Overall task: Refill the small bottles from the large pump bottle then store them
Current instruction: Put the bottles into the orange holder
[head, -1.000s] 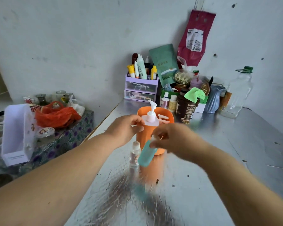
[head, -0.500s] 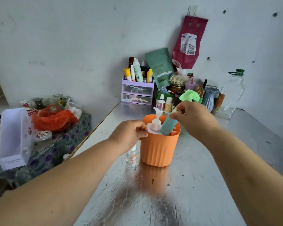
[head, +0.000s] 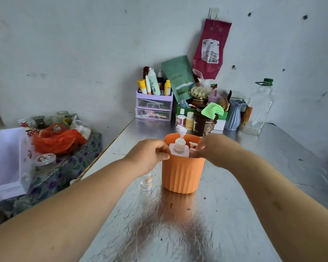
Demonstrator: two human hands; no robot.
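Nearest to me, both forearms reach forward over the shiny metal counter (head: 225,214), which is scuffed and shows a blurred orange reflection. Just ahead stands a small clear bottle (head: 146,183) with a cartoon print, upright on the counter, touching or just beside the left of the orange bucket (head: 181,174) and partly hidden under my left wrist.

My left hand (head: 147,156) is curled closed, its fingertips pinching the near-left rim of the bucket. My right hand (head: 214,148) is at the right rim, fingers bent down inside the bucket; I cannot tell whether it grips anything, since whatever lies under the fingers is hidden.

Inside the ribbed bucket sits the large pump bottle (head: 179,146), upright, pale pinkish-white with a squared shoulder, a round collar and a white pump nozzle pointing left. Beside it, toward my right hand, a second white pump top (head: 193,145) pokes up.

Farther back against the wall I see a brown tub (head: 204,123) with a green cloth (head: 212,110) on it, a lilac drawer organiser (head: 153,107) holding tubes, a green pouch (head: 179,78), a blue vase (head: 234,116) and a clear plastic bottle (head: 259,108) with a green cap.
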